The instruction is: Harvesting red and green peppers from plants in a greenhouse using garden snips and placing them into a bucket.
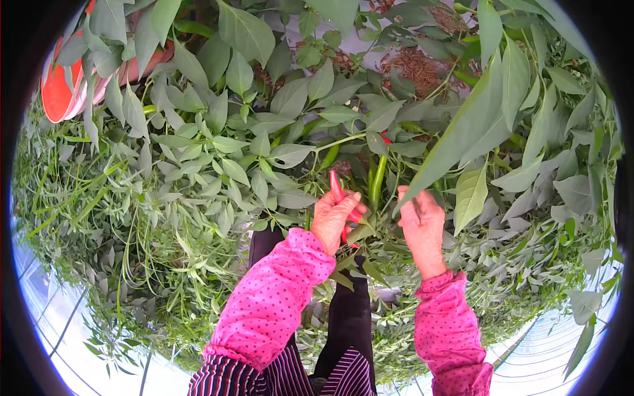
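My left hand (333, 214) is closed around a red chili pepper (336, 184), whose tip sticks up past the thumb. More red peppers (344, 232) show just below the fingers; whether the hand holds them too is unclear. To its right, my right hand (421, 212) has curled fingers, and a large leaf (458, 143) covers part of them. Whether anything is pinched there cannot be seen. Between and above the hands, a long green chili pepper (379, 179) hangs on the plant. Another bit of red pepper (386, 138) peeks out among the leaves above it.
Dense pepper foliage (237, 133) surrounds both hands. A red bucket (63, 91) stands at the upper left, partly behind leaves. Grassy weeds (133, 247) grow on the left. Pale ground covering (356, 42) with brown patches shows at the top. My dark-trousered legs (349, 317) are below.
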A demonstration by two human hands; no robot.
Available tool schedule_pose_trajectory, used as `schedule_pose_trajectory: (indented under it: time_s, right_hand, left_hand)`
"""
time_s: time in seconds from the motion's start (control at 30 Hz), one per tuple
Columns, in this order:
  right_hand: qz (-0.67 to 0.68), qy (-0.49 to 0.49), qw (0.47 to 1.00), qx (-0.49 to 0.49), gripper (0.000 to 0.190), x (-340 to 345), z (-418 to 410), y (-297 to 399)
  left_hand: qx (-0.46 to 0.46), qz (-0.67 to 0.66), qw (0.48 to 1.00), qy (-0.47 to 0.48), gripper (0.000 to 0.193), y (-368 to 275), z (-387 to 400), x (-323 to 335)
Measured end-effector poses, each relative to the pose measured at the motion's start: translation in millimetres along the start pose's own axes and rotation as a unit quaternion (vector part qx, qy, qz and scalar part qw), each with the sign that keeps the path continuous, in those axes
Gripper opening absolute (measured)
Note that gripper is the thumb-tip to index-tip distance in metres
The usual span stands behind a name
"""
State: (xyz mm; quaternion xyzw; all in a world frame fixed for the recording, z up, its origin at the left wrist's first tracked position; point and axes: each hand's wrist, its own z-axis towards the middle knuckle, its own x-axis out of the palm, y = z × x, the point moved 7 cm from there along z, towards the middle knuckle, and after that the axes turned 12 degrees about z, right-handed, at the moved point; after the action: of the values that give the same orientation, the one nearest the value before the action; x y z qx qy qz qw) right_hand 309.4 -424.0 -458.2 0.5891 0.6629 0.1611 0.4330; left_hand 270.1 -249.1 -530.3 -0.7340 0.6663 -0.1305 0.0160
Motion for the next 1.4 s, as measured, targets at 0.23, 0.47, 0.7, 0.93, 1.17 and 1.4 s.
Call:
schedule_pose_trajectory:
  time_s: [0.23,0.47,0.7,0.93,1.17,1.4]
  right_hand:
    - [-0.446,0.007,0.891,-0.079,0.017,43,94,-44]
    - [-0.484,0.101,0.863,0.104,0.016,57,126,-65]
    - [-0.347,-0.014,0.909,-0.229,0.022,55,111,-92]
    - [-0.230,0.073,0.969,-0.048,0.026,36,96,-118]
    - [0.093,0.197,0.963,-0.157,0.028,55,101,-134]
    - [0.008,0.240,0.965,-0.109,0.026,94,93,-132]
  left_hand:
    - [0.077,-0.014,0.993,0.086,0.013,-28,-33,-4]
    - [0.482,0.611,0.619,-0.106,0.022,-206,-70,0]
    - [0.113,0.926,0.357,-0.040,0.026,-206,4,-156]
    - [0.235,0.886,0.369,-0.151,0.027,-163,-47,-170]
    - [0.151,0.912,0.370,-0.097,0.032,-162,-44,-207]
    - [0.183,0.894,0.399,-0.088,0.049,-174,-75,-203]
